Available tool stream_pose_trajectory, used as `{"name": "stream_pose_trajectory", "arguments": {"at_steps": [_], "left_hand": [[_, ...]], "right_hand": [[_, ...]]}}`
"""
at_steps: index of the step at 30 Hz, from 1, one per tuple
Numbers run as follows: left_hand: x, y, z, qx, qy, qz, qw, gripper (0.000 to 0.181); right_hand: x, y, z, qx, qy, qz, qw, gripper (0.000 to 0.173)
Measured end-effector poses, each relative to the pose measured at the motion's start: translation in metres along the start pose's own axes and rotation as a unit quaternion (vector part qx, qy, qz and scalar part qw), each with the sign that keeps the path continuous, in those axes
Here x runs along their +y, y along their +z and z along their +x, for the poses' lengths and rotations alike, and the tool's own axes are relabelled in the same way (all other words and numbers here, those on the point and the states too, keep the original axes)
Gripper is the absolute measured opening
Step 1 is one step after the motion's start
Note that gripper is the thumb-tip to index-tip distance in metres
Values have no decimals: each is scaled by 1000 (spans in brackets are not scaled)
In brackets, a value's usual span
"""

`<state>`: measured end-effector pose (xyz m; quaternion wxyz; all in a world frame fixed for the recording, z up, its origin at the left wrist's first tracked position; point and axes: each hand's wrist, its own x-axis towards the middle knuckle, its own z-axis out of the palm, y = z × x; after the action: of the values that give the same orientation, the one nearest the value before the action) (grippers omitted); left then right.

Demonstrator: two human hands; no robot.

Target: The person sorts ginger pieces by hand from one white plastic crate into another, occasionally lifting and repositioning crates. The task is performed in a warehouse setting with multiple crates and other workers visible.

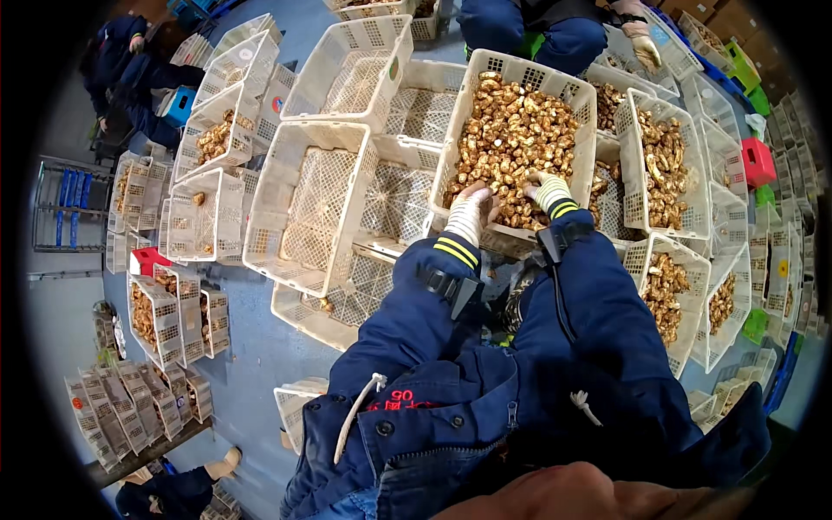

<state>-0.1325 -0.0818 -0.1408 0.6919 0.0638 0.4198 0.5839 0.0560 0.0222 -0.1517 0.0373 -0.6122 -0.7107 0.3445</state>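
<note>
A white perforated plastic crate (588, 123) holds a heap of small brown-and-cream mushrooms or roots (517, 130); their exact kind I cannot tell. My left hand (472, 209), in a striped knit glove, is at the crate's near left corner, its fingers partly curled against the heap. Whether anything is between those fingers is not clear. My right hand (546, 190), in a like glove, reaches into the near part of the heap, with its fingertips among the pieces. The glove's back hides part of its grip.
Bare crates (312, 201) stand stacked on the left. Crates with brown pieces (663, 162) stand on the right. A person in dark blue trousers (572, 42) sits across from me, a gloved hand (647, 52) over a crate. Other people are at the far left and lower left.
</note>
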Motion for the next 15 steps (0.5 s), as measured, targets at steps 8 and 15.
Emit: {"name": "stream_pose_trajectory", "arguments": {"at_steps": [8, 15], "left_hand": [[25, 35, -22, 80, -80, -111, 987, 42], [23, 29, -16, 142, -25, -93, 985, 25]], "right_hand": [[-52, -12, -8, -27, -129, 147, 980, 41], [-30, 21, 38, -58, -166, -281, 943, 36]]}}
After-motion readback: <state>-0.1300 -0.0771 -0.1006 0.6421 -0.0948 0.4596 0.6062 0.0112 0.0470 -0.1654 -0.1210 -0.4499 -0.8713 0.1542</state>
